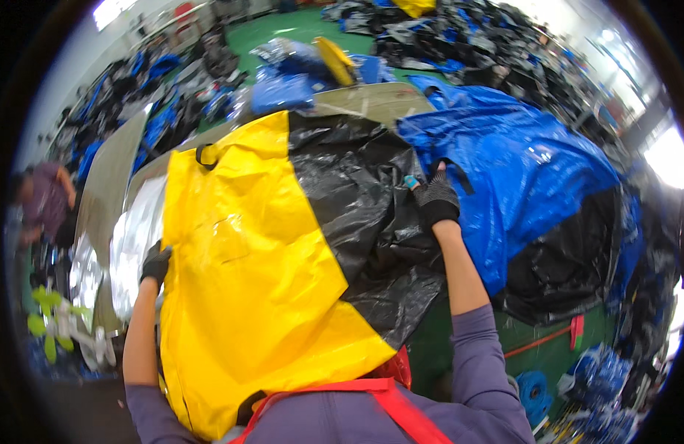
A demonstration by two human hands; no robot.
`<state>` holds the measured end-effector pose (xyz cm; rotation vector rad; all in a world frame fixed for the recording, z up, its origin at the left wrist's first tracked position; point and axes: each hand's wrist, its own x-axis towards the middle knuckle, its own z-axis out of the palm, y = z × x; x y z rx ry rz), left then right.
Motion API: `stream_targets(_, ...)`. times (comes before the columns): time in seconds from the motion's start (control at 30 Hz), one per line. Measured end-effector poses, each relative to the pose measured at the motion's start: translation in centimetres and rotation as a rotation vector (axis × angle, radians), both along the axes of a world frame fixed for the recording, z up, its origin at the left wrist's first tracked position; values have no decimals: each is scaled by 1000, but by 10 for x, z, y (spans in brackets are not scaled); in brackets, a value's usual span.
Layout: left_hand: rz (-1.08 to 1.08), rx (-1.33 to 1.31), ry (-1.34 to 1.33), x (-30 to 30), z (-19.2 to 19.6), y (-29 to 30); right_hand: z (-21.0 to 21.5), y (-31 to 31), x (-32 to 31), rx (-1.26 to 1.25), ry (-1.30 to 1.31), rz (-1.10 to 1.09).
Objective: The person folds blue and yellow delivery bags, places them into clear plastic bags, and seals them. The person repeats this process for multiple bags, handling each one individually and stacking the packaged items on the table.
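A large yellow-and-black tarpaulin piece, glossy and creased, lies spread across the work table in front of me. Its yellow side is on the left and a black loop sits near its upper corner. At its left edge, my left hand, in a dark glove, is closed on the yellow border. My right hand, in a dark glove with a teal fingertip, rests at the black side's right edge, thumb and forefinger apart. Beside it lies a crumpled blue-and-black tarpaulin piece with a black strap.
Plastic-wrapped blue bundles lie beyond the table. Heaps of black and blue material cover the floor behind. A green-bladed fan stands at left, near another person. A blue roll sits lower right.
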<state>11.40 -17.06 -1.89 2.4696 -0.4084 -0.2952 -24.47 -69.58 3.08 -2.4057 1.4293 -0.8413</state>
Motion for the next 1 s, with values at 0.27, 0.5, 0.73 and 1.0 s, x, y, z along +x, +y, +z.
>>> stream_targets(0.27, 263, 213, -241, -6, -28, 23, -18, -93, -46, 194, -10, 220)
stream_targets(0.5, 32, -209, 153, -159, 13, 92, -61, -145, -102, 215, 87, 313)
stream_targets(0.73, 375, -558, 325, -397, 39, 154, -57, -140, -85, 236, 197, 165)
stream_targets(1.0, 317, -629, -233, -402, 99, 149, -66, -149, -77, 35, 33, 399)
